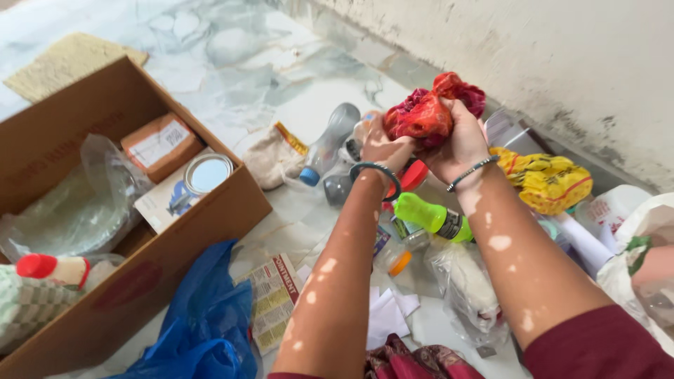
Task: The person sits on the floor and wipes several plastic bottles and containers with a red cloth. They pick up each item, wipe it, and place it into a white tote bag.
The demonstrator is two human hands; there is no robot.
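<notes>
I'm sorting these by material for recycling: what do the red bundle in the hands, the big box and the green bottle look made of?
The red bundle, gripped by the left hand and right hand, looks like soft woven cloth: crumpled, matte. The big box is brown cardboard with plain dull walls. The green bottle seems glossy plastic, judging by its sheen.

Single head cam, worn high, pitched steeply down and forward along both forearms. Close range: the arms fill the lower centre of frame. Landmark is the cardboard box (140, 231): it sits at the left edge, cropped at left and bottom. Marble floor (239, 56) runs beyond the box; a scuffed wall (562, 63) crosses the top right, far from the box. No second view, so no overlap.
</notes>
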